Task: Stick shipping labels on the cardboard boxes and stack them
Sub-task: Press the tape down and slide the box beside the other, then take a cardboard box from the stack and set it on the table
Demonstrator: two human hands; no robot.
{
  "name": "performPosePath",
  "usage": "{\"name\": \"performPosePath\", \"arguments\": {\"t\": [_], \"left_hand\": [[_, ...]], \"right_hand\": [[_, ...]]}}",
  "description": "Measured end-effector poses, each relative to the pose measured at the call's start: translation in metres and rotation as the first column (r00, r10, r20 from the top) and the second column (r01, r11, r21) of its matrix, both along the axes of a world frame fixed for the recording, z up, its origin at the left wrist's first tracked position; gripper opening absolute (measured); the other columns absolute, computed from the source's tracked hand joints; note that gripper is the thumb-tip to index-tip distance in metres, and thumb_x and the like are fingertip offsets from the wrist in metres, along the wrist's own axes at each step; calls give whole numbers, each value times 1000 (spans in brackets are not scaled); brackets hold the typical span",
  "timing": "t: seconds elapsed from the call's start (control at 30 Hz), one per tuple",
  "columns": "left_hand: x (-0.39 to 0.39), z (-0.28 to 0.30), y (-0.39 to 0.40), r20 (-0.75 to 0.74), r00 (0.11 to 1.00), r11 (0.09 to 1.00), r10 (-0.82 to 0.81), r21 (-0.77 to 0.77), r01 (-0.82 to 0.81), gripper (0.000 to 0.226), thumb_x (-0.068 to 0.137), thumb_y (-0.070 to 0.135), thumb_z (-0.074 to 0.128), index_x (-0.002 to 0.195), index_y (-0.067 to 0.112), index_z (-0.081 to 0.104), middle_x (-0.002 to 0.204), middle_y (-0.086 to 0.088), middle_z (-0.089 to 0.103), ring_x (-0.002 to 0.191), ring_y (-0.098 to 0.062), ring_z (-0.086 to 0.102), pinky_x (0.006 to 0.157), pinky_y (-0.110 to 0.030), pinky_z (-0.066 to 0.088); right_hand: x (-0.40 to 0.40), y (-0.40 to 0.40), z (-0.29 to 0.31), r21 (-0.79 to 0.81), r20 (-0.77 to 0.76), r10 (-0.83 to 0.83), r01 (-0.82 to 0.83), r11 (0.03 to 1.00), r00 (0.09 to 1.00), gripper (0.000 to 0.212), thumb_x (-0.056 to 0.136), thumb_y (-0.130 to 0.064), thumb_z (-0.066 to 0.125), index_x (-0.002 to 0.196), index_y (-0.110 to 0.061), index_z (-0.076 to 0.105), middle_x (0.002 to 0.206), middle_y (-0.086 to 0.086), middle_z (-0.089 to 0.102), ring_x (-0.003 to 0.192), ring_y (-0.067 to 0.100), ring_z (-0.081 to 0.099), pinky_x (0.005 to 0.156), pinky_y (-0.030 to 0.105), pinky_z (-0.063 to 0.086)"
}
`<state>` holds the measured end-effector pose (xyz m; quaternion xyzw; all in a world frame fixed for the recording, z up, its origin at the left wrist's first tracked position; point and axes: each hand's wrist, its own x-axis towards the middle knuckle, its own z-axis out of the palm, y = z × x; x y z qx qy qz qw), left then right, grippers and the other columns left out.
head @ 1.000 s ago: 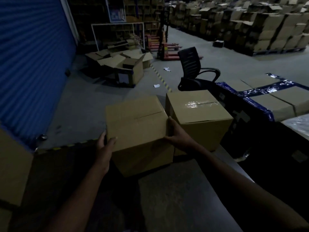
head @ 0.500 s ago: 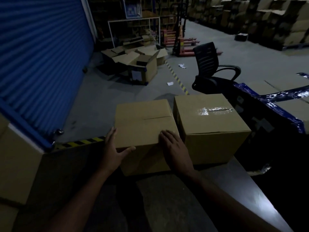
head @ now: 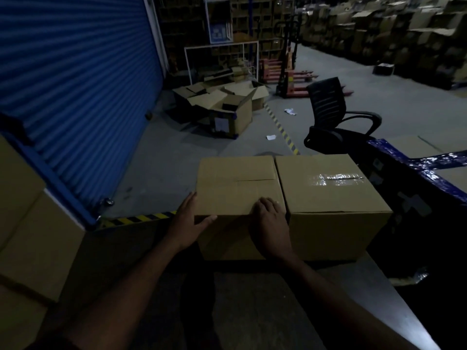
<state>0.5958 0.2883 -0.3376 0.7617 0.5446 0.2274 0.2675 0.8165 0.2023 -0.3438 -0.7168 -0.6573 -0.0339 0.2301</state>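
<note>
The left hand (head: 188, 224) is spread flat against the near left corner of a plain brown cardboard box (head: 237, 198), fingers straight up the left side and the thumb stretched along the front edge; it presses on the box without curling round it. The right hand (head: 269, 227) lies palm-down over the box's near right top edge, its fingers bent slightly over the rim and resting on the top; it looks like a push or a steadying touch more than a grasp. Both forearms reach in from the bottom of the view.

That box sits on a dark, dimly lit tabletop (head: 278, 311), its flaps closed with a seam across the top. Pressed right against its right side stands a second brown cardboard box with shiny clear tape across its lid (head: 328, 195), a little larger, the two touching side by side.

Further right are flat cardboard cartons bound with glossy blue strapping (head: 427, 160). Behind the boxes a black mesh-backed office chair (head: 333, 114) stands on the grey concrete floor (head: 161, 157). A blue ribbed roller shutter (head: 75, 72) fills the left, with yellow-and-black hazard tape (head: 141, 218) along its foot. Beyond lie opened, tumbled brown cartons (head: 222, 109), a red pallet jack (head: 290, 74), and long dark rows of stacked cartons (head: 391, 34) at the far right.
</note>
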Motion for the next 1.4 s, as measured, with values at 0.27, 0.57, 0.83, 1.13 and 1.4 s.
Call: {"name": "performPosePath", "arguments": {"t": [0.27,0.57,0.83,1.13,1.4], "left_hand": [[-33,19,-48,255,962,964,100,214,-156,73,87,55,60,150,26,35,148,4,37,134,-9,37,110,-31,36],[-117,65,-119,341,907,833,248,402,-379,59,90,54,59,140,24,48,134,8,47,124,-7,50,100,-35,51],[-227,155,-152,376,875,660,305,579,-478,55,92,45,65,140,25,46,134,8,49,125,-8,50,99,-35,50],[-373,207,-150,486,797,593,358,541,-596,52,91,34,69,135,39,42,129,21,47,122,-3,50,99,-33,49],[-477,193,-115,518,739,627,430,417,-658,59,90,27,71,143,21,45,140,3,47,125,-10,46,98,-33,45]], "right_hand": [[-50,-12,33,150,-287,196,-158,976,938,52,86,-21,66,134,-11,49,138,6,48,136,21,32,107,32,35],[-165,-20,77,257,-420,467,-392,884,778,37,91,-22,60,126,-25,51,130,-6,49,118,9,45,92,30,47],[-300,-18,136,419,-399,697,-558,717,596,38,90,-33,62,125,-23,53,124,-8,50,114,7,49,94,36,49],[-447,10,199,438,-359,724,-579,688,589,42,89,-35,65,126,-24,52,127,-3,52,114,12,49,92,29,44],[-543,56,226,364,-306,644,-539,760,701,46,88,-30,64,130,-18,49,135,3,46,126,19,42,100,35,42]]}}
